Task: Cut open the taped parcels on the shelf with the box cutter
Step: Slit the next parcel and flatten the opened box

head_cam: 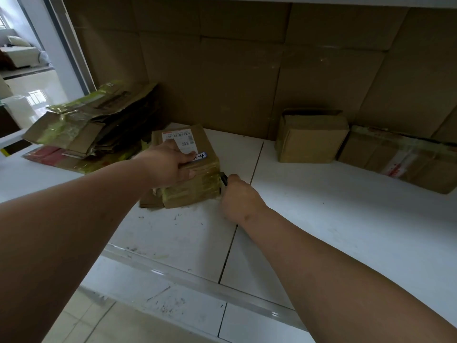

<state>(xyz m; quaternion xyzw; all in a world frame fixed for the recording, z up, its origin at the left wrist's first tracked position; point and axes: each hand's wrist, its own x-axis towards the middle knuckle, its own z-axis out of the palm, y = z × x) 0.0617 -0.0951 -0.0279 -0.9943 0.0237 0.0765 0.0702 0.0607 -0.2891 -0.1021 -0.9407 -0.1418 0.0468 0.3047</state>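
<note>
While the left hand (170, 162) grips the top of the taped parcel (191, 180) on the shelf (346, 214), the right hand (238, 198) curls around the box cutter (223, 179) at the parcel's right edge.

I'm seeing a brown cardboard parcel (188, 167) gleaming under glossy tape, a matt white scuffed shelf board (333, 214), a black box cutter (223, 179) looking like plastic
</note>
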